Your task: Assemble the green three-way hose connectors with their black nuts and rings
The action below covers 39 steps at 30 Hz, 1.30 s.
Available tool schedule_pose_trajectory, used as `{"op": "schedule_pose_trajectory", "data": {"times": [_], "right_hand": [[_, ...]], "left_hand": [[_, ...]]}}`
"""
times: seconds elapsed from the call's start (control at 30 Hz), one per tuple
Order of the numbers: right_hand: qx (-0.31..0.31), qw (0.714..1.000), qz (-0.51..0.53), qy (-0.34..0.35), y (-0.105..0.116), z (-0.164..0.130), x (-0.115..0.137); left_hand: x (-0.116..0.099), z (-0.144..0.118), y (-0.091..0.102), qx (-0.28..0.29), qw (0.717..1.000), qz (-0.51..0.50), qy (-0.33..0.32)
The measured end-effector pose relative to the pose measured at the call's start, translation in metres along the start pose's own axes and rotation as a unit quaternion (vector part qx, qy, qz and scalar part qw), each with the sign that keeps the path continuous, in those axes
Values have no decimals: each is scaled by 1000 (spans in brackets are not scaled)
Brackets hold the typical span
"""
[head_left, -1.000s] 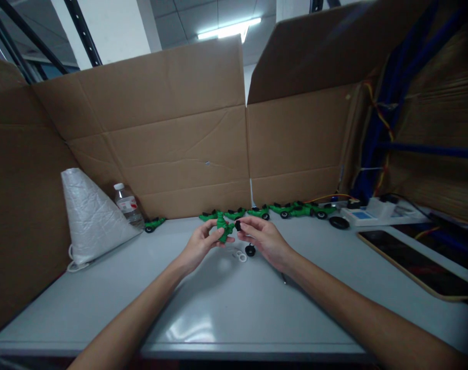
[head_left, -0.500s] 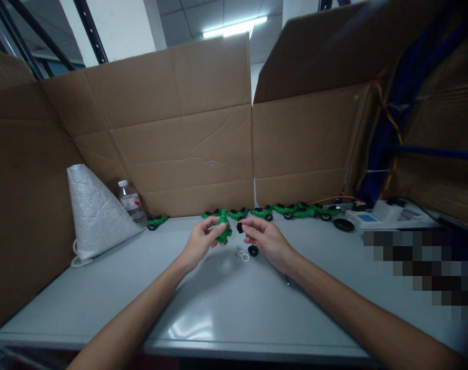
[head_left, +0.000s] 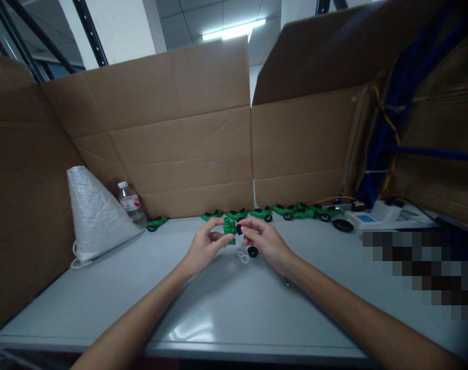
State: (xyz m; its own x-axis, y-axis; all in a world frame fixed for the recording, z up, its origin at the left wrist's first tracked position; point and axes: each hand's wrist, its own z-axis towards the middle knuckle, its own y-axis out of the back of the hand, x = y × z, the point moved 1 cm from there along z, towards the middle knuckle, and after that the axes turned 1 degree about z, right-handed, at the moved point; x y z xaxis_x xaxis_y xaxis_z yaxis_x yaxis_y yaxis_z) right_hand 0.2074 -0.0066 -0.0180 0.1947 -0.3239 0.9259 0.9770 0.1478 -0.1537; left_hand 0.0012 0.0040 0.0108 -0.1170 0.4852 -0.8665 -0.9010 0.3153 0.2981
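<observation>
My left hand point(head_left: 206, 245) is closed on a green toy car body point(head_left: 228, 229), gripping it between thumb and fingers above the table. Opposite it, my right hand point(head_left: 266, 241) pinches a small black part point(head_left: 239, 229) up against the right side of the green body. Whether the part is seated in the body I cannot tell. Just below the hands, a black wheel point(head_left: 253, 252) and several white rings point(head_left: 244, 257) lie on the table. Under my right wrist pokes out the tip of a thin metal tool point(head_left: 286, 281), mostly hidden.
Several green toy cars point(head_left: 287, 211) line the back by the cardboard wall point(head_left: 187, 154), with another car point(head_left: 156, 223) at left. A water bottle point(head_left: 131, 201) and silvery bag point(head_left: 97, 218) stand left. At right are a black ring point(head_left: 343, 225) and a power strip point(head_left: 395, 221).
The green body has turned and shifted right in my left hand. My right hand has brought the black part against it, closing the gap between them.
</observation>
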Motion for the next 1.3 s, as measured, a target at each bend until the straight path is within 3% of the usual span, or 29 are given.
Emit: {"op": "schedule_pose_trajectory", "data": {"times": [0.23,0.47,0.63,1.3], "right_hand": [[15,998,-48,36,-3,-2,3],[6,980,-134,147,-6,-7,11],[-2,972,-143,185,-9,-12,14],[11,996,-36,86,-8,-10,16]], "left_hand": [[0,3,0,-9,999,-22,43],[0,3,-3,20,979,-144,145],[1,2,-3,13,972,-159,170],[2,5,3,-9,999,-8,45]]}}
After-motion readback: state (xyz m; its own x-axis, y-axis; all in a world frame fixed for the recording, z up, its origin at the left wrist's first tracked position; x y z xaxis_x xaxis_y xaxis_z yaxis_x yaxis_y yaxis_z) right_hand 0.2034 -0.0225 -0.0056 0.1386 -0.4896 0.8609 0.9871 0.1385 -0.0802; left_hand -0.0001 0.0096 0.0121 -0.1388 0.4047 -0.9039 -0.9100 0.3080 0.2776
